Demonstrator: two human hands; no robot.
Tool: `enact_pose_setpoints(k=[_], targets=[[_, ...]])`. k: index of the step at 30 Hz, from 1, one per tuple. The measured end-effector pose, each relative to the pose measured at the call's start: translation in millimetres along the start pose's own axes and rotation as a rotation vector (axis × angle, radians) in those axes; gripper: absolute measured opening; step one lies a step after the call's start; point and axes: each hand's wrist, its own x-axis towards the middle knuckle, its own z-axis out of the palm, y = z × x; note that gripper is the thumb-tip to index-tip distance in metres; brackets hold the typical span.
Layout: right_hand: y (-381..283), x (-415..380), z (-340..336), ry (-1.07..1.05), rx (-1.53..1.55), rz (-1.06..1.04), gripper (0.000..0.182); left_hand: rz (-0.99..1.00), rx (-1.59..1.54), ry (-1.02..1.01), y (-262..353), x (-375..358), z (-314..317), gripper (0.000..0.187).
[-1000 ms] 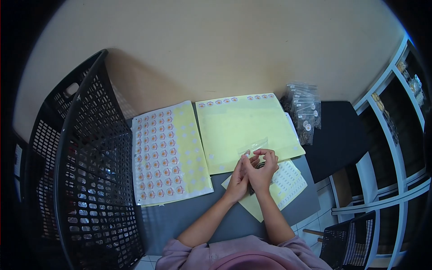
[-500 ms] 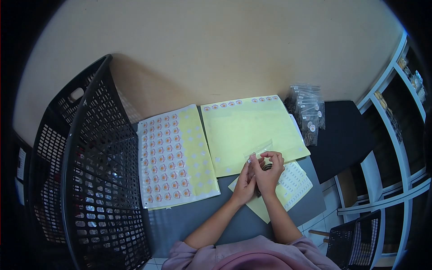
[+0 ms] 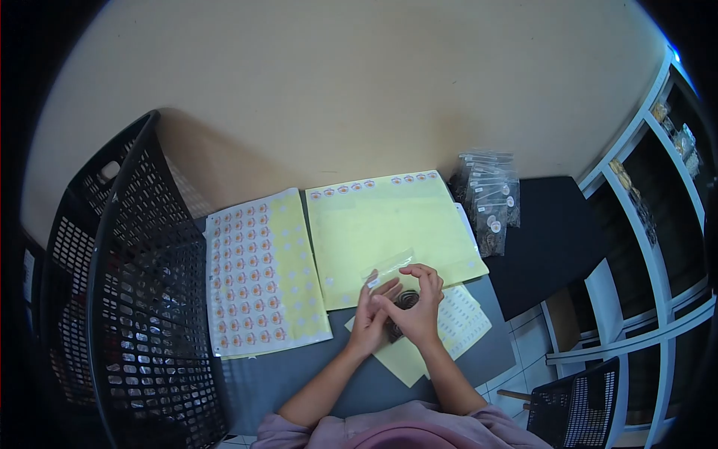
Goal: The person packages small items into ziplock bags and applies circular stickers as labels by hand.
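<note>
A clear plastic bag [image 3: 406, 299] with dark, coiled-looking contents lies tilted in my hands, over the lower edge of the large yellow sheet. My left hand [image 3: 366, 318] holds it from the left side, its fingers partly behind the plastic. Near those fingertips a small white label [image 3: 373, 283] shows on the bag. Over the bag's front is my right hand [image 3: 419, 307], thumb reaching toward the left hand and index finger curved well away from it. Beneath both hands lie yellow sheets with small white labels [image 3: 460, 314].
A sheet of round printed stickers [image 3: 243, 277] lies left of the mostly bare yellow sticker sheet [image 3: 389, 217]. Filled, labelled bags [image 3: 490, 194] are piled at the back right. A tall black crate [image 3: 157, 299] stands at left, a white shelf [image 3: 651, 329] at right.
The whole view has shifted, so the table sits further left. My right thumb and index finger have spread wider, and more of the bag's dark contents shows between them.
</note>
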Motion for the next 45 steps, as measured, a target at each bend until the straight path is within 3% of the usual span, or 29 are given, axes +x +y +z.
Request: enact_pose_setpoints(k=[6,8,12,16,18,20,23,25,30,32,35,37,38,42,45], targets=[[59.3,24.6,-58.3,0.062,0.025,-0.089,0.035,0.069,0.068,-0.005,-0.4,0.1,1.1,0.063],[77.0,29.3,-80.0,0.032,0.077,0.023,0.032,0.075,0.098,0.014,2.4,0.3,4.2,0.066],[100.1,49.1,-106.0,-0.049,0.112,0.034,0.030,-0.012,0.166,0.105,23.0,5.1,11.5,0.070],[118.0,89.6,-98.1,-0.115,0.073,-0.044,0.030,0.029,0.338,0.238,25.5,8.8,10.8,0.076],[125.9,112.9,-84.6,-0.148,0.066,-0.106,0.033,0.177,0.632,0.540,24.3,10.9,14.4,0.080],[131.4,137.6,-67.4,-0.166,0.059,-0.169,0.036,0.203,0.596,0.561,35.2,15.4,25.0,0.079],[147.7,175.9,-36.4,-0.119,-0.014,-0.108,0.040,0.193,0.626,0.549,49.4,24.8,39.6,0.073],[149.1,197.4,-24.1,-0.103,-0.065,-0.080,0.041,0.097,0.715,0.422,56.2,33.4,48.5,0.068],[167.7,228.1,8.7,-0.139,-0.197,0.072,0.046,0.078,0.932,0.299,60.7,76.1,69.1,0.058],[170.4,231.3,13.3,-0.148,-0.141,0.093,0.047,0.003,1.014,0.181,54.7,98.9,72.1,0.053],[174.1,229.4,17.6,-0.018,-0.047,0.109,0.043,0.078,1.149,0.145,33.8,140.0,68.6,0.045],[178.4,234.8,22.0,-0.022,0.415,0.197,0.032,0.146,1.221,0.114,24.1,171.5,68.4,0.041],[179.6,236.5,22.3,-0.013,0.417,0.194,0.032,0.170,1.206,0.131,20.0,186.4,70.0,0.035],[170.4,237.4,16.6,-0.178,0.661,0.219,0.021,0.265,1.154,0.164,5.2,233.1,69.6,0.026],[167.7,238.5,14.1,-0.241,0.742,0.095,0.018,0.324,1.198,0.164,0.6,250.4,67.7,0.025]])
